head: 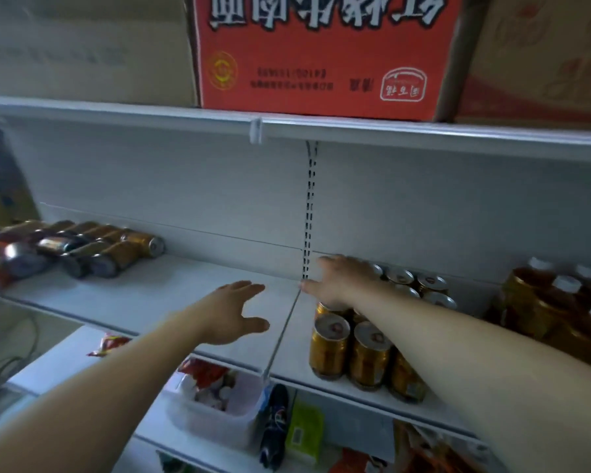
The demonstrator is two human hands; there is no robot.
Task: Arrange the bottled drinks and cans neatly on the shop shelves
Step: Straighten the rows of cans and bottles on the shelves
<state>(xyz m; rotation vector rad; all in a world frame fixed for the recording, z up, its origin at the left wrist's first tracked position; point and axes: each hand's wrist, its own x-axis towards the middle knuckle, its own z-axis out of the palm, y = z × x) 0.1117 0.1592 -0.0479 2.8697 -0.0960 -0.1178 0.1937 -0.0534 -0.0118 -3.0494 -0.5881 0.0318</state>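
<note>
**Head view: drinks shelf (144, 302) with cans at both ends**

At the far left of the drinks shelf, a cluster of lying cans (93, 249) rests on its sides. Gold and silver ones are mixed, and the leftmost are blurred. To their right the white shelf surface is bare. The left hand (234, 314) hovers over it palm down and holds nothing. Its fingers (249, 288) are straight and close together, with the thumb spread apart from them.

Below that hand, on the next shelf down, a translucent plastic tub (215, 414) holds small packets. On the top shelf, a red carton (321, 52) with white lettering sits upside down between brown cartons (82, 49). A slotted upright (309, 213) runs down the back panel where the two shelf boards join.

Just right of the upright, the right hand (342, 281) lies palm down over the rear-left tops of a block of standing gold cans (352, 353). Its fingers are fairly straight and reach toward the upright, and the thumb sticks out to the left. I cannot tell whether they press on the can tops or only hover. The standing gold cans are upright in rows, touching one another, and the front ones are near the shelf edge. Farther right, amber bottles (560, 302) with white caps stand packed together near the cans.
</note>
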